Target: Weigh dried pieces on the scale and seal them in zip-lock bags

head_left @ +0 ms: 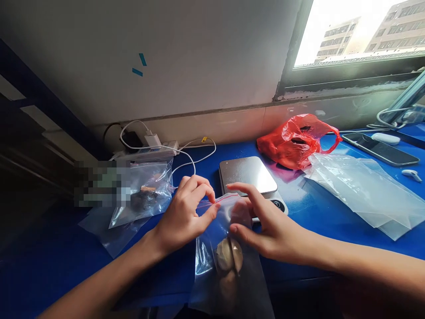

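Note:
A clear zip-lock bag (209, 283) with a red seal line hangs in front of me. Inside it lie several pale brownish rounded pieces (225, 254) that look like garlic cloves. My left hand (189, 210) pinches the bag's top edge at the seal between thumb and fingers. At the bag's right side is my right hand (262, 219), thumb and index finger spread apart. Its other fingers show blurred through the plastic. Just behind the bag stands a kitchen scale (249, 175) with a shiny metal plate, its display partly covered by my right hand.
Filled clear bags (142, 190) lie left, near a white charger (152, 141) and cable. A red plastic bag (295, 141) sits behind the scale. On the right are flat clear bags (368, 190), a phone (380, 148), an earbud case (385, 139) and an earbud (411, 174).

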Demonstrator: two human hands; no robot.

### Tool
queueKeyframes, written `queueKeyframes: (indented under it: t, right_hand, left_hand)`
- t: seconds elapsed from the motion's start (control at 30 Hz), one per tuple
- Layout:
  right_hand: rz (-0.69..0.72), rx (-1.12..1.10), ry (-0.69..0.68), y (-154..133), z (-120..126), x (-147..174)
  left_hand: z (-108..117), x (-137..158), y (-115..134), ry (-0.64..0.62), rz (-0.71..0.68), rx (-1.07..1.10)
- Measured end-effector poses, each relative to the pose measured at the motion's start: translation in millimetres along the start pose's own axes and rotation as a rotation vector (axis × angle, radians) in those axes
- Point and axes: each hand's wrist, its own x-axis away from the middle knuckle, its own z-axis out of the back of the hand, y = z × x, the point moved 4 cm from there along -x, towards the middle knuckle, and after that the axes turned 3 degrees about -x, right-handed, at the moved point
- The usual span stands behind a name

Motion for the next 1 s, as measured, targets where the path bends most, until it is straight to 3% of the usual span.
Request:
queueKeyframes:
  t: [0.2,0.73,1.0]
  right_hand:
    - [0.04,0.025,-0.009,-5.9,0.2,0.2]
    - [0.059,0.105,-0.021,-3.5,1.4,0.1]
    - [0.026,0.013,0.01,-1.3,2.9,-0.8]
  left_hand:
    - [-1.6,2.0,7.9,-0.095,-0.08,-0.037]
    - [-4.5,1.1,12.4,-0.142,-0.129,-0.058]
    - [-4.9,1.7,3.8,-0.122,-0.047,0.054]
